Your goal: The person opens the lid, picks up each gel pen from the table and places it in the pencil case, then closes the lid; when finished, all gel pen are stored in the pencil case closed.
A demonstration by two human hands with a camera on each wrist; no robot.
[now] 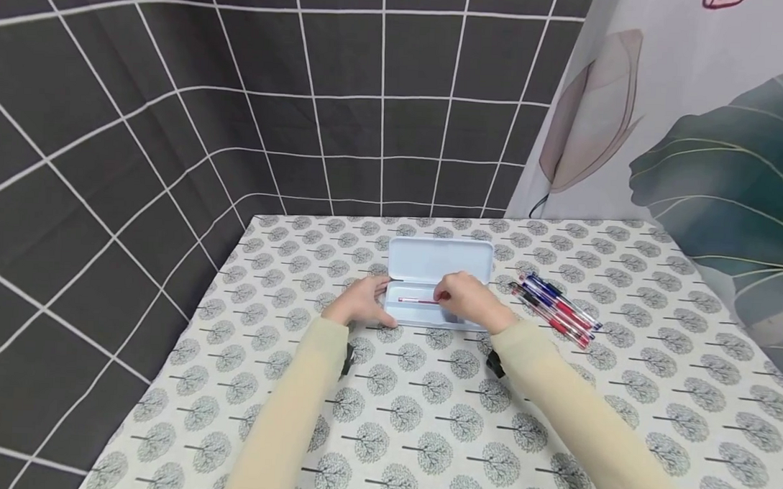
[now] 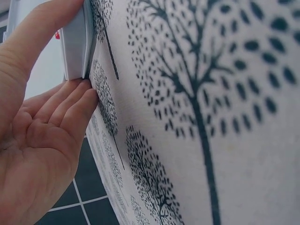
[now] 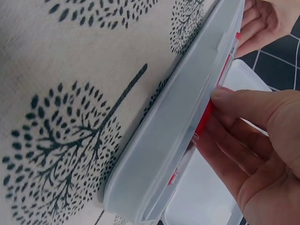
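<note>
A light blue pencil case (image 1: 439, 258) lies on the table with its lid raised at the back. My left hand (image 1: 361, 301) holds the case's left end, thumb at the front and fingers toward the back; the left wrist view shows them against the case wall (image 2: 75, 49). Over the tray, my right hand (image 1: 469, 297) pinches a clear pen with red parts (image 1: 412, 300), which lies lengthwise along the case. In the right wrist view, thumb and fingers meet at the pen's red section (image 3: 205, 118). My fingers hide part of it.
To the right of the case lies a loose bunch of several pens (image 1: 553, 308), with red, blue and black parts. A tree-patterned cloth (image 1: 437, 426) covers the table. Behind it hang a dark gridded curtain (image 1: 344, 124) and a pale leaf-printed one (image 1: 704, 183).
</note>
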